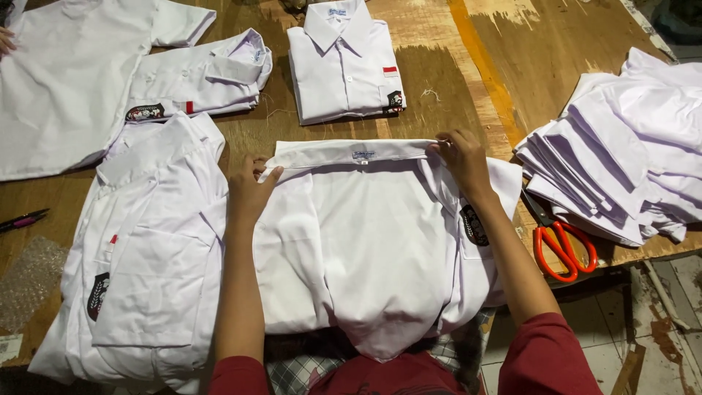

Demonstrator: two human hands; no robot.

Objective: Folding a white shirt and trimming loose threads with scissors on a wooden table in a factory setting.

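Note:
A white shirt (365,241) lies back-up on the wooden table (541,51), its hem hanging toward me. My left hand (252,186) pinches the left end of its collar (351,152). My right hand (462,159) grips the collar's right end. The collar is stretched flat between both hands. A dark badge (474,225) shows on the right sleeve below my right wrist.
A folded white shirt (344,62) lies beyond the collar. Another folded one (197,80) and an unfolded shirt (146,249) are at left. A stack of white shirts (621,153) sits at right, with red-handled scissors (559,245) beside it. A pen (22,219) is at far left.

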